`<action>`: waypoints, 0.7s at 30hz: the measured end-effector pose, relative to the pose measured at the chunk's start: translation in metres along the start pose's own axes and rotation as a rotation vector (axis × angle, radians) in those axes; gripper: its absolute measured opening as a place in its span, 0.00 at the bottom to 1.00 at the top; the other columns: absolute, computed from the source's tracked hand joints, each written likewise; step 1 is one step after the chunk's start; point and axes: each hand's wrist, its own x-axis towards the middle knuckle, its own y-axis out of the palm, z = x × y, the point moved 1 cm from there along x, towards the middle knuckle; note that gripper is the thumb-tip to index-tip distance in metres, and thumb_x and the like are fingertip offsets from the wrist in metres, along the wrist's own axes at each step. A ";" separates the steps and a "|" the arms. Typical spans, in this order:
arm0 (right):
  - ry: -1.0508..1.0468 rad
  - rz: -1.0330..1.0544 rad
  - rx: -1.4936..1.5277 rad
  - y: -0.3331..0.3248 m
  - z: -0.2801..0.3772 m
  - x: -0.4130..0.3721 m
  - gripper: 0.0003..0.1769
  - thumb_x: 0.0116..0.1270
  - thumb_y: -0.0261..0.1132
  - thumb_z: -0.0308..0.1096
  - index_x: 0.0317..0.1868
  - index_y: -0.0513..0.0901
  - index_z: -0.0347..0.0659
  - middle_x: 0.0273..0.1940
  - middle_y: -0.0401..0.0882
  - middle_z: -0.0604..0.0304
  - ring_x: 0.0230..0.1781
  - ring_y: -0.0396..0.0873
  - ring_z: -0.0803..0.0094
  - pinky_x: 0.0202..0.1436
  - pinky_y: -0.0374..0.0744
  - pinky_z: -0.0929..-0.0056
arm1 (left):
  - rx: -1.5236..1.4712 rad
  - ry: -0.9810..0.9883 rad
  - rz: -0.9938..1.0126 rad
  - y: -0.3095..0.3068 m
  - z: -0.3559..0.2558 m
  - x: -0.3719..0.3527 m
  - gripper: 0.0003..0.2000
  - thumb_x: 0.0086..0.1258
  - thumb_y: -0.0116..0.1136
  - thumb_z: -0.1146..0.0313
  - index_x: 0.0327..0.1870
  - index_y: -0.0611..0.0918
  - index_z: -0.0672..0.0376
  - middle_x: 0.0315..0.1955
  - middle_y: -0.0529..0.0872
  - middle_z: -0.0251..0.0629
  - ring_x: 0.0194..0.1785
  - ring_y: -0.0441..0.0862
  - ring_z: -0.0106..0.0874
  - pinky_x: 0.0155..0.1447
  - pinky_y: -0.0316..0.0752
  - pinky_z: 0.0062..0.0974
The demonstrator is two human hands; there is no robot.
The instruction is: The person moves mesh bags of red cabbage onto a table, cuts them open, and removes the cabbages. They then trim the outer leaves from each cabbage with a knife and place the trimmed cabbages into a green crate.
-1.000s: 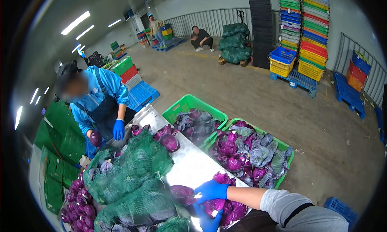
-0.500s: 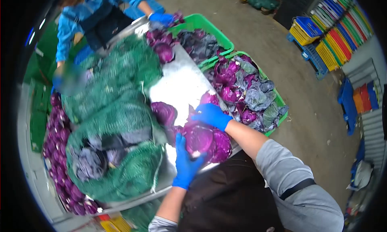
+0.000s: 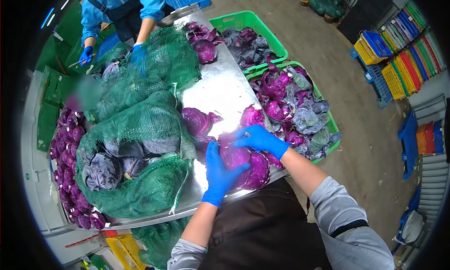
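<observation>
A peeled red cabbage (image 3: 235, 157) lies at the near edge of the metal table (image 3: 211, 94), between my two blue-gloved hands. My left hand (image 3: 219, 172) grips its left side, thumb and fingers curved around it. Over its upper right side, my right hand (image 3: 259, 141) is bent with the fingers closed; a small thin thing shows at the fingertips, too small to name. Another red cabbage (image 3: 259, 169) sits against it on the right. Beyond my hands are a cabbage with a loose leaf (image 3: 196, 121) and a purple piece (image 3: 252, 117) at the table's edge.
Green mesh sacks (image 3: 136, 122) of cabbages cover the table's left. Green crates of leaves (image 3: 333, 124) (image 3: 281, 52) stand along its right side. Peeled cabbages (image 3: 70, 167) are heaped at far left. Across the table a co-worker in blue (image 3: 115, 7) has one hand at a sack and a thin tool in the other.
The view has shifted slightly. My right hand has drawn its fingers in over the cabbage; my left stays at its side. The co-worker's hand has moved from the far leaves to the sack.
</observation>
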 end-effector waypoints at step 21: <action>-0.210 0.010 -0.698 -0.007 -0.059 0.032 0.37 0.56 0.61 0.67 0.56 0.77 0.48 0.43 0.81 0.46 0.44 0.80 0.49 0.49 0.76 0.55 | -0.014 0.312 0.095 -0.005 0.012 -0.018 0.54 0.38 0.77 0.48 0.70 0.61 0.57 0.67 0.59 0.55 0.69 0.56 0.54 0.71 0.55 0.46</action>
